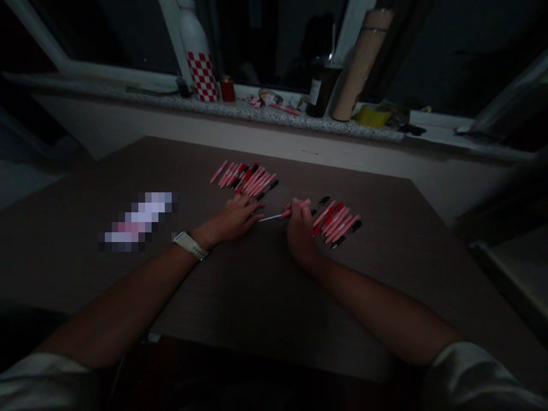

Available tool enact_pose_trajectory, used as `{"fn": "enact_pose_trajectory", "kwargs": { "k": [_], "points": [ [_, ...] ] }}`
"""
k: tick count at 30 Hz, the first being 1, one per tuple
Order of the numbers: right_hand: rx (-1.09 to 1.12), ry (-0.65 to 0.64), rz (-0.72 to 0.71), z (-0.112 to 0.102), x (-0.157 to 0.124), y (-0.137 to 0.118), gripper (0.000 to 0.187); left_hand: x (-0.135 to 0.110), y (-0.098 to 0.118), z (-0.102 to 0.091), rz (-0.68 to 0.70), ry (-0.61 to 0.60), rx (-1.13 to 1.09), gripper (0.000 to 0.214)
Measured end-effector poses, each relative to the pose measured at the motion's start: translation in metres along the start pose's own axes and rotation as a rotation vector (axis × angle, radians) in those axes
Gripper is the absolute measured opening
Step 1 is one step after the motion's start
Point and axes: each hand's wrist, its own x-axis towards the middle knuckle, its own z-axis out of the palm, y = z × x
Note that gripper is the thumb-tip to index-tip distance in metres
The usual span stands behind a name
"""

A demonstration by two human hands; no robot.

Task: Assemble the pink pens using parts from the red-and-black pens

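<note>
- Right hand (300, 228) clenched around a pink pen (295, 209), its thin white tip pointing at 9 o'clock toward the left hand (233, 220).
- Left hand lies palm-down and empty on the brown desk (274, 297).
- Pink and black pens (244, 180) lie fanned at the left hand's 12 o'clock, just beside its fingertips.
- More pens (336, 222) lie at the right hand's 3 o'clock.
- White watch (190, 245) circles the left wrist.
- Checked bottle (201, 74) stands on the granite windowsill (240, 108) at the desk's 12 o'clock.

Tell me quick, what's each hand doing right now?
Left hand: open, palm down, holding nothing.
Right hand: closed, fingers around a pink pen.
</note>
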Motion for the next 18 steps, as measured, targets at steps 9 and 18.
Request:
{"fn": "enact_pose_trajectory", "kwargs": {
  "k": [9,18],
  "points": [
    [0.024,-0.013,-0.011,-0.0072,0.0027,0.0017,0.031,0.0007,0.0006,0.0025,-0.035,0.024,-0.055,0.040],
    [-0.026,0.054,-0.004,-0.0024,0.0057,0.0034,0.026,-0.0016,0.0009,-0.0021,0.105,0.069,-0.170,0.022]
  ]
}}
